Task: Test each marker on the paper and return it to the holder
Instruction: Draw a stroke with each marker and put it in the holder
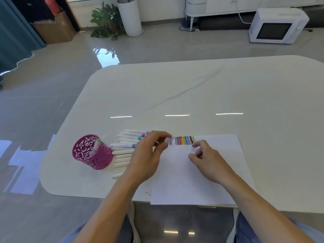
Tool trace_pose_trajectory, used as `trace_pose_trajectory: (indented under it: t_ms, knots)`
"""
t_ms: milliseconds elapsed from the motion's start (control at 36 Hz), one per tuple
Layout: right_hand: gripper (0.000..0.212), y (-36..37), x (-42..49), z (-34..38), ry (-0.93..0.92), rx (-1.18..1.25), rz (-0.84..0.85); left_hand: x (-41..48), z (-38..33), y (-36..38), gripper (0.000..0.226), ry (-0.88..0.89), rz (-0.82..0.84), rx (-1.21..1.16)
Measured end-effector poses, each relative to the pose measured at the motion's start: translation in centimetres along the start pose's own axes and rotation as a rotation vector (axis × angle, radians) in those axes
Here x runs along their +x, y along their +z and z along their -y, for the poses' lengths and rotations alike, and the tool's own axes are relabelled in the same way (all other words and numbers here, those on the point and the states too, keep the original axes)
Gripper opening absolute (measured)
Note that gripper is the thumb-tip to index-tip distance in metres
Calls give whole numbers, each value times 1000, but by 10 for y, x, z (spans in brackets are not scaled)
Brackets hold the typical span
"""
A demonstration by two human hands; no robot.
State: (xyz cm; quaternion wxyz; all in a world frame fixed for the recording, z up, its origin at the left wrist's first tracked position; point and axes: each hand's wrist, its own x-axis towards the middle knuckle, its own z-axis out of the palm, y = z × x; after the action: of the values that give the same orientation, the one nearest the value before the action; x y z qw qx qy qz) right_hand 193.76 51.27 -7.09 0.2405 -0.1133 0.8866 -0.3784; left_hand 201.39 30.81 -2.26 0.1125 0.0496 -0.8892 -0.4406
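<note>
as hands [145, 155] [210, 161] hover over paper [184, 186], markers [122, 151] line its left edge.

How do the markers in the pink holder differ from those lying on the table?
The holder's markers stand tilted inside the pink holder; the loose markers lie flat on the table, side by side. The holder's markers are few; the loose markers are many. Both have pale barrels.

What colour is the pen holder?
Magenta holder, with a cut-out leafy pattern; head view.
</note>
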Motion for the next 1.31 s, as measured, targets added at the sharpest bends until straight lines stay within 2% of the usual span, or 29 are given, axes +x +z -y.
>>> trace_pose_trajectory:
  t_ms: [167,333,444,556,694,806,861,972,1306]
  knots:
    - [26,-4,-2,2,-16,93,75,9,-11,15,36,-104,-62,-330]
    - [13,-8,-3,6,-166,180,70,15,-14,35,29,-151,-83,-497]
    - [16,-14,-6,11,-220,173,38,16,-17,45,21,-163,-59,-528]
    - [24,-22,-7,12,-243,58,16,15,-19,50,16,-144,2,-401]
    - [28,-33,-5,5,-302,-299,-18,15,-7,53,5,10,135,109]
    - [32,-36,-5,-2,-278,-426,9,18,-7,59,22,105,293,254]
    - [36,-37,-5,-5,-264,-476,25,19,-7,61,28,116,354,278]
    - [36,-41,-4,-7,-245,-508,61,23,-6,64,23,93,401,271]
    - [43,-44,-2,-5,-267,-533,30,27,-10,69,22,-8,264,143]
